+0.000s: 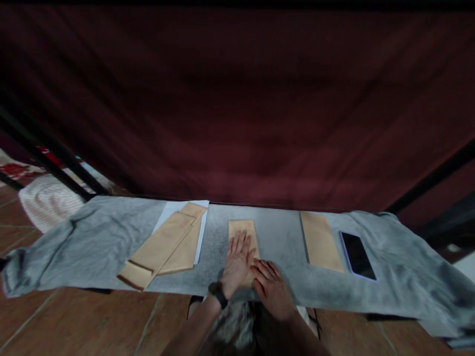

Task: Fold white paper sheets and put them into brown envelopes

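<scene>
A brown paper envelope [241, 227] lies flat in front of me on the grey cloth [280, 232]. My left hand [238, 257] rests palm down on its middle with the fingers stretched out; a dark band circles that wrist. Beside it, my right hand [270, 284] lies flat at the envelope's lower right edge, fingertips touching the paper. Parts of the envelope are hidden beneath both hands.
Several brown envelopes [166, 237] overlap on white paper [202, 232] to the left. Another brown envelope [321, 241] lies on the right, beside a phone [358, 255] in a purple case. A dark red curtain [252, 123] hangs behind the cloth-covered surface.
</scene>
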Tool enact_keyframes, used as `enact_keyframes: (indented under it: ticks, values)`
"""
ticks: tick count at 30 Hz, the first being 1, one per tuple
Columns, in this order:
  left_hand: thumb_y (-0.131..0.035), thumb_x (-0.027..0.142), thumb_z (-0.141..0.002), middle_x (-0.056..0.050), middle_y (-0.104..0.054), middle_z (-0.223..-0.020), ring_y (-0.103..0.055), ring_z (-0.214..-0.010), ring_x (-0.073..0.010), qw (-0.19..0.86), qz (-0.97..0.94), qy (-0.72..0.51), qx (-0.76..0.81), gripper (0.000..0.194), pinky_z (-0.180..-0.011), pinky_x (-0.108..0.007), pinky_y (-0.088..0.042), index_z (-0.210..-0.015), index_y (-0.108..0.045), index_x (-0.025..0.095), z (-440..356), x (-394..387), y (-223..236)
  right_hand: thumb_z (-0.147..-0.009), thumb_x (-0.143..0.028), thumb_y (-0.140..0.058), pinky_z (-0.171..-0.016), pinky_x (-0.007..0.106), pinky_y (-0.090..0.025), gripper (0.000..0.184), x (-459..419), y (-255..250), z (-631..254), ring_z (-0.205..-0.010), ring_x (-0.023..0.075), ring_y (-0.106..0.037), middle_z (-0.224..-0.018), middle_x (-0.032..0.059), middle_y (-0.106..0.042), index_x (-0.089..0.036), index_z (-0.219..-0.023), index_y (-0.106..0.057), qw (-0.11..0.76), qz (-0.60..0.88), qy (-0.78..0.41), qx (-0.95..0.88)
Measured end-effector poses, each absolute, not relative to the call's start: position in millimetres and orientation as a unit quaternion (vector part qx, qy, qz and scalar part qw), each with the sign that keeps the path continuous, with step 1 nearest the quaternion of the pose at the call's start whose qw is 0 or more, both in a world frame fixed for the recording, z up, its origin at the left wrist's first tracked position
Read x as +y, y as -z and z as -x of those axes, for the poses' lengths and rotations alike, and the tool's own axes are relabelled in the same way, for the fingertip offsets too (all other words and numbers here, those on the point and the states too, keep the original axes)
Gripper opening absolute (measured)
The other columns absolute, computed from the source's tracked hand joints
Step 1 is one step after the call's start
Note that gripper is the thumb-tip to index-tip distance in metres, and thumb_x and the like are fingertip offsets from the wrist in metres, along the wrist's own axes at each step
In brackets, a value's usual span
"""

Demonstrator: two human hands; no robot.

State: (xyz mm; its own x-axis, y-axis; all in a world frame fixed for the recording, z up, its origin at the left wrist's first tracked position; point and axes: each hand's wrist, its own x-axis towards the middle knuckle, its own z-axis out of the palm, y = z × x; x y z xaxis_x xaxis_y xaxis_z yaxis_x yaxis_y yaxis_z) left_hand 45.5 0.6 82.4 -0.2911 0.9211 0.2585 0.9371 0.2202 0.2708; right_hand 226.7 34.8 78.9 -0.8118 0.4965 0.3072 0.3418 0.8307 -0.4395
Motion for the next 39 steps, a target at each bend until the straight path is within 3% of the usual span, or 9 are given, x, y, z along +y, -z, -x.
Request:
enact_keyframes:
  ticks: [4,8,15,19,24,34,39]
  values:
    - [-0.036,0.046,-0.102,-0.013,-0.030,-0.165,-0.020,-0.154,-0.0310,-0.017,0.614,0.136,-0.777,0.061,-0.124,-0.054,-0.014,-0.155,-0.035,0.016,-30,45,-73,-0.099,-0.022,-0.048,-0.119,0.045,-0.035,0.041,34,-79,-225,-0.135,0.0206,-0.053,-0.144,0.0026,-0.060,-0.030,-0.139,-0.059,0.203,0.233,-0.184,-0.933]
    - [-0.034,0.054,-0.101,-0.011,-0.030,-0.165,-0.018,-0.154,-0.0320,-0.032,0.628,0.126,-0.767,0.065,-0.124,-0.058,-0.011,-0.157,-0.032,0.022,-18,59,-62,-0.101,-0.025,-0.047,-0.118,0.045,-0.035,0.039,35,-80,-223,-0.134,0.0207,-0.053,-0.144,0.0031,-0.060,-0.030,-0.137,-0.060,0.193,0.244,-0.183,-0.933]
    - [-0.031,0.051,-0.102,-0.014,-0.029,-0.165,-0.018,-0.154,-0.0329,-0.043,0.641,0.117,-0.757,0.064,-0.123,-0.060,-0.010,-0.157,-0.033,0.018,-17,57,-59,-0.098,-0.021,-0.046,-0.117,0.048,-0.036,0.044,38,-78,-224,-0.134,0.0226,-0.052,-0.145,0.0035,-0.059,-0.029,-0.141,-0.056,0.177,0.211,-0.170,-0.946]
    - [-0.029,0.044,-0.104,-0.009,-0.033,-0.164,-0.019,-0.154,-0.0260,-0.037,0.666,0.130,-0.733,0.059,-0.125,-0.055,-0.008,-0.157,-0.032,0.020,-18,48,-61,-0.098,-0.021,-0.048,-0.117,0.047,-0.036,0.043,36,-77,-223,-0.133,0.0223,-0.054,-0.143,0.0029,-0.061,-0.030,-0.138,-0.058,0.192,0.224,-0.170,-0.940]
    - [-0.029,0.037,-0.104,-0.008,-0.035,-0.163,-0.023,-0.153,-0.0182,-0.048,0.710,0.140,-0.688,0.055,-0.127,-0.045,-0.011,-0.157,-0.030,0.021,-18,35,-63,-0.097,-0.019,-0.048,-0.118,0.046,-0.034,0.043,33,-80,-222,-0.133,0.0207,-0.054,-0.142,0.0011,-0.062,-0.031,-0.137,-0.060,0.197,0.233,-0.182,-0.935]
    - [-0.030,0.035,-0.105,-0.009,-0.035,-0.163,-0.027,-0.152,-0.0177,-0.084,0.710,0.152,-0.682,0.055,-0.127,-0.042,-0.016,-0.157,-0.031,0.019,-30,4,-74,-0.094,-0.014,-0.051,-0.119,0.046,-0.034,0.041,32,-82,-224,-0.132,0.0209,-0.054,-0.141,0.0023,-0.063,-0.029,-0.130,-0.064,0.223,0.227,-0.190,-0.929]
    - [-0.035,0.040,-0.105,-0.007,-0.035,-0.162,-0.030,-0.151,-0.0185,-0.107,0.721,0.166,-0.664,0.054,-0.126,-0.043,-0.023,-0.156,-0.033,0.024,-36,-39,-82,-0.096,-0.014,-0.043,-0.115,0.047,-0.042,0.039,41,-67,-228,-0.126,0.0200,-0.059,-0.134,0.0030,-0.067,-0.028,-0.124,-0.067,0.241,0.227,-0.236,-0.914]
